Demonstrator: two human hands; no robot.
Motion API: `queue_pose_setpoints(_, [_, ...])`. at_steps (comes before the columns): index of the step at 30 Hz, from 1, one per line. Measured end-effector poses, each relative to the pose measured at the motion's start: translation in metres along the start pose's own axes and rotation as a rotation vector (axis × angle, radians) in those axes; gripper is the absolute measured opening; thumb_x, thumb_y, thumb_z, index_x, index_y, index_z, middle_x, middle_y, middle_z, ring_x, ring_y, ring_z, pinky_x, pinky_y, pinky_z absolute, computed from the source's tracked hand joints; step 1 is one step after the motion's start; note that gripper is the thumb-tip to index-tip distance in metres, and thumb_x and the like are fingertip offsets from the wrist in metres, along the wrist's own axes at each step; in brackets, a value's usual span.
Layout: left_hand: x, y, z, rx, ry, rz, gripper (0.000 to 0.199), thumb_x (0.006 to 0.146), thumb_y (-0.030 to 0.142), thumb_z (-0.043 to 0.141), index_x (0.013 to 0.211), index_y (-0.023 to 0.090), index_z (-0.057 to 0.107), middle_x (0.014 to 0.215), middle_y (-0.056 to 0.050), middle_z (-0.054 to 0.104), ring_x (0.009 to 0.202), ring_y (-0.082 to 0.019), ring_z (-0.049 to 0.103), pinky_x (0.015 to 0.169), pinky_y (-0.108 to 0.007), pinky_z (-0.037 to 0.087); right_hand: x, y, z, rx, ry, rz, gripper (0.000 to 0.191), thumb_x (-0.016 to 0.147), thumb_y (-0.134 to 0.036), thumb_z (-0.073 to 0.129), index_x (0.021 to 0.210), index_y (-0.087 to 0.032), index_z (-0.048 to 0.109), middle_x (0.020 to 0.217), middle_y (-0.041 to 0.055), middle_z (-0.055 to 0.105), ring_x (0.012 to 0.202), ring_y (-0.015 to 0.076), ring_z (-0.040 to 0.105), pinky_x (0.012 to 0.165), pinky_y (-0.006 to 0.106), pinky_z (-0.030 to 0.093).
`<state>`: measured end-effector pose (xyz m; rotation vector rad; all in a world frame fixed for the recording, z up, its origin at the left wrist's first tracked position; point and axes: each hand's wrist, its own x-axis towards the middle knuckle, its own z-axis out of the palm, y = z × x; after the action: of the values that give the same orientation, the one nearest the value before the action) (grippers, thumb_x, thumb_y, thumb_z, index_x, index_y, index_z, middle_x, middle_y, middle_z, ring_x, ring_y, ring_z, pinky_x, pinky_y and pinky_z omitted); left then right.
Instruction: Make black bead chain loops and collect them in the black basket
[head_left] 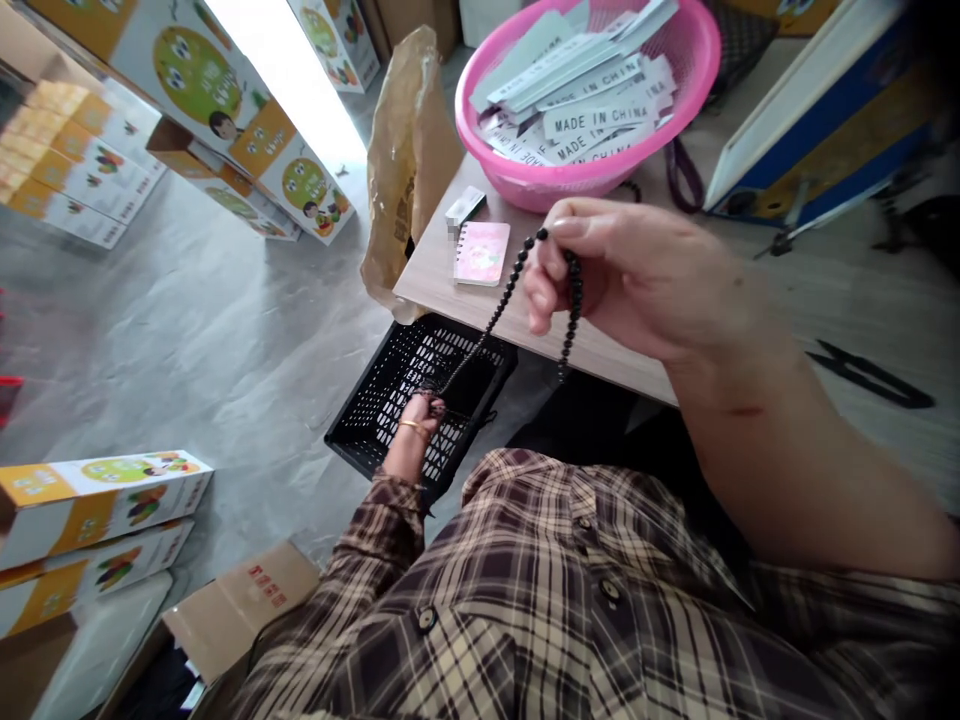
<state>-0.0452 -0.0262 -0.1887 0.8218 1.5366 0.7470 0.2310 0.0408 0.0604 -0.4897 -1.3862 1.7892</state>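
Observation:
A string of black beads (504, 298) runs slantwise between my two hands. My right hand (607, 270), raised over the table's front edge, pinches one part of it between thumb and fingers, and a loose length hangs below the palm. Down at the left, my left hand (422, 408) is closed on the lower end, inside the black plastic crate (360, 400). What else lies in that hand is too small to make out.
On the wooden table (442, 290) stand a pink basket (540, 185) of "MADE IN CHINA" labels (600, 120), a small pink notebook (481, 252) and black thread snips (870, 375). A brown paper bag (409, 170) hangs at its left corner. Printed cartons (247, 130) stand on the floor.

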Motion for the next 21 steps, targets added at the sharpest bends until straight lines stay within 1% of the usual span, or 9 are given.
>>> queue_pose_setpoints(3, [-0.015,0.044,-0.039,-0.119,0.134,-0.01,0.009,0.093,0.024,0.059,0.091,0.018,0.052,0.064,0.008,0.043,0.047,-0.003,0.04,0.045,-0.015,0.035,-0.003,-0.008,-0.009,0.022,-0.006,-0.061,0.039,0.103,-0.01,0.031,0.078,-0.015,0.06,0.073,0.003,0.057,0.074,0.0133,0.06,0.069,0.025,0.053])
queue_pose_setpoints(5, [-0.031,0.076,-0.059,-0.206,0.193,0.035,0.021,0.078,0.015,0.062,0.085,0.021,0.043,0.059,0.011,0.031,0.041,-0.001,0.03,0.042,-0.014,0.026,-0.004,-0.012,-0.012,0.032,-0.001,-0.066,0.041,0.104,-0.011,0.03,0.077,-0.016,0.061,0.073,0.0026,0.058,0.073,0.0135,0.059,0.069,0.026,0.053])
queue_pose_setpoints(9, [-0.072,0.131,-0.075,-0.374,0.255,0.253,0.036,0.057,0.007,0.063,0.082,0.023,0.041,0.061,0.01,0.035,0.042,-0.002,0.03,0.04,-0.016,0.022,-0.005,-0.019,-0.009,0.035,0.026,-0.074,0.042,0.105,-0.01,0.03,0.076,-0.015,0.06,0.073,0.0024,0.057,0.074,0.0134,0.058,0.069,0.027,0.052])
queue_pose_setpoints(11, [-0.091,0.149,-0.072,-0.386,0.259,0.373,0.035,0.058,0.007,0.064,0.082,0.023,0.044,0.063,0.008,0.039,0.045,-0.004,0.034,0.041,-0.016,0.026,-0.006,-0.025,-0.008,0.027,0.035,-0.089,0.042,0.105,-0.009,0.029,0.076,-0.015,0.058,0.073,0.0021,0.056,0.075,0.0129,0.058,0.07,0.027,0.052])
queue_pose_setpoints(14, [-0.107,0.166,-0.07,-0.361,0.28,0.632,0.028,0.064,0.012,0.068,0.081,0.022,0.048,0.077,0.003,0.049,0.063,-0.008,0.049,0.053,-0.019,0.043,-0.008,-0.033,-0.011,-0.039,0.064,-0.106,0.04,0.104,-0.009,0.028,0.077,-0.016,0.057,0.073,-0.0005,0.054,0.075,0.0114,0.058,0.071,0.028,0.051])
queue_pose_setpoints(17, [-0.111,0.178,-0.08,-0.291,0.332,0.915,0.023,0.069,0.016,0.069,0.08,0.02,0.048,0.086,0.003,0.054,0.075,-0.01,0.052,0.066,-0.022,0.05,-0.009,-0.04,-0.014,-0.125,0.127,-0.114,0.039,0.102,-0.014,0.027,0.075,-0.016,0.055,0.071,-0.0039,0.052,0.071,0.0093,0.056,0.068,0.031,0.047])
queue_pose_setpoints(18, [-0.111,0.182,-0.086,-0.221,0.344,0.96,0.02,0.073,0.019,0.067,0.08,0.021,0.049,0.087,0.003,0.055,0.075,-0.01,0.052,0.067,-0.023,0.051,-0.01,-0.041,-0.014,-0.128,0.138,-0.12,0.039,0.101,-0.014,0.026,0.075,-0.016,0.055,0.072,-0.0045,0.05,0.071,0.0083,0.055,0.066,0.031,0.046])
queue_pose_setpoints(19, [-0.112,0.186,-0.092,-0.101,0.331,0.955,0.014,0.077,0.023,0.065,0.082,0.022,0.052,0.087,0.003,0.058,0.075,-0.011,0.054,0.068,-0.025,0.052,-0.01,-0.042,-0.015,-0.12,0.141,-0.127,0.039,0.101,-0.014,0.025,0.075,-0.016,0.055,0.074,-0.0043,0.049,0.071,0.0078,0.054,0.065,0.03,0.046])
queue_pose_setpoints(21, [-0.113,0.192,-0.102,0.26,0.192,0.792,0.011,0.084,0.034,0.061,0.089,0.024,0.06,0.09,0.0,0.063,0.076,-0.014,0.059,0.068,-0.029,0.054,-0.011,-0.043,-0.019,-0.107,0.161,-0.134,0.038,0.102,-0.013,0.026,0.077,-0.017,0.054,0.08,-0.0026,0.048,0.073,0.008,0.054,0.065,0.029,0.049])
